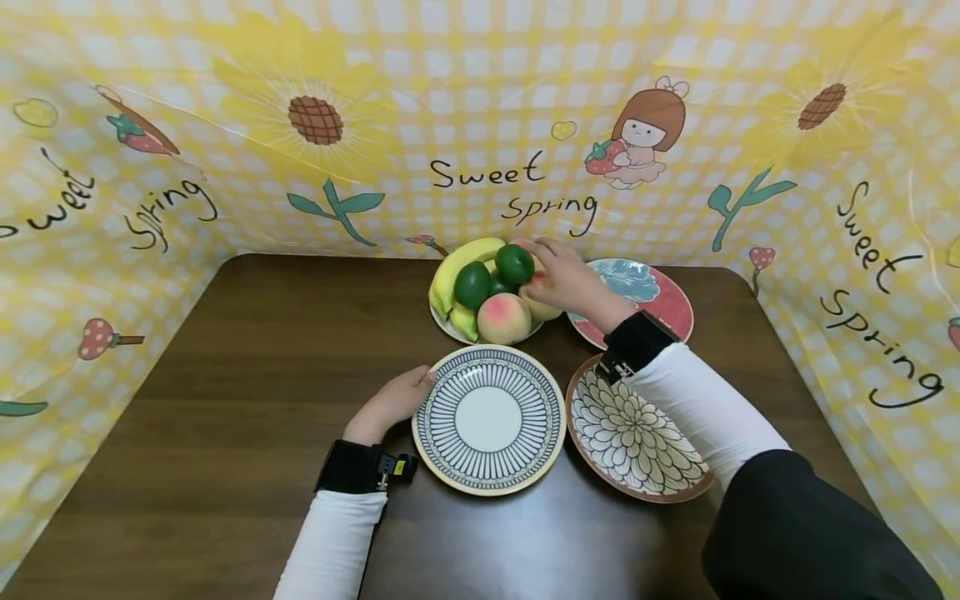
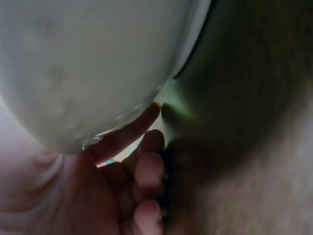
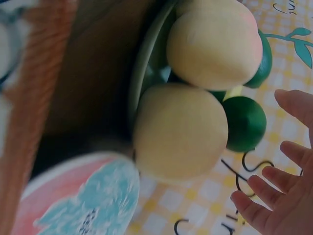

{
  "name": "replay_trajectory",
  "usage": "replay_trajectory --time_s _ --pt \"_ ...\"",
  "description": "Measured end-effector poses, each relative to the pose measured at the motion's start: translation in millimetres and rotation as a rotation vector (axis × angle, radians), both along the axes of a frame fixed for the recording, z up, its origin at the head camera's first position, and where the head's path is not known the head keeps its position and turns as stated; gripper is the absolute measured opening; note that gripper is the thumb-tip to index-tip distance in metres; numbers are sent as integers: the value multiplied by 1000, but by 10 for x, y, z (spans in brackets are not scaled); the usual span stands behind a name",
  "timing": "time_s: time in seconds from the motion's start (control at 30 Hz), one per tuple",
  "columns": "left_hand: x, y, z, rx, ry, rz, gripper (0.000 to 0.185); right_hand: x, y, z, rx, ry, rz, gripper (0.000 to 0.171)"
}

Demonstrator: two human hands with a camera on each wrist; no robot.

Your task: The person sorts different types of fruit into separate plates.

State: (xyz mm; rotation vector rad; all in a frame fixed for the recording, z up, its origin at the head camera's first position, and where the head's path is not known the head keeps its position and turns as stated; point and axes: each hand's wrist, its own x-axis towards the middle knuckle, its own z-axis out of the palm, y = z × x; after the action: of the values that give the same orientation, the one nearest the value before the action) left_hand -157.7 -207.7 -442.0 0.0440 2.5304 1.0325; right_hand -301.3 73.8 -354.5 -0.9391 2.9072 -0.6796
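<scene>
My left hand (image 1: 397,393) grips the left rim of a white plate (image 1: 489,419) with blue radiating lines; in the left wrist view the plate's pale side (image 2: 98,63) overlaps the palm, with the fingertips (image 2: 149,174) curled beneath. At the back, my right hand (image 1: 566,279) reaches over the right side of a fruit plate (image 1: 444,325). That plate bears bananas (image 1: 453,271), peaches (image 1: 504,318) and dark green round fruits (image 1: 515,264). In the right wrist view this hand's fingers (image 3: 266,181) are spread, beside the green fruit (image 3: 246,123) and holding nothing.
Beneath the right forearm lies a brown-rimmed plate with a petal pattern (image 1: 633,433), close beside the blue-lined plate. Behind it is a red plate with a blue flower (image 1: 671,304). A yellow checked cloth (image 1: 465,108) hangs around the brown table (image 1: 247,375).
</scene>
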Motion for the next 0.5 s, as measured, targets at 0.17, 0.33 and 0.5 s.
replay_trajectory --time_s 0.17,0.33,0.5 --pt "16 22 -33 26 4 13 48 -111 -183 -38 56 -24 -19 74" --pt "17 6 -39 35 -9 15 47 -172 -329 -67 107 -47 -26 74" --pt "38 -47 -11 31 -17 26 48 -199 -437 -100 109 -35 -31 71"
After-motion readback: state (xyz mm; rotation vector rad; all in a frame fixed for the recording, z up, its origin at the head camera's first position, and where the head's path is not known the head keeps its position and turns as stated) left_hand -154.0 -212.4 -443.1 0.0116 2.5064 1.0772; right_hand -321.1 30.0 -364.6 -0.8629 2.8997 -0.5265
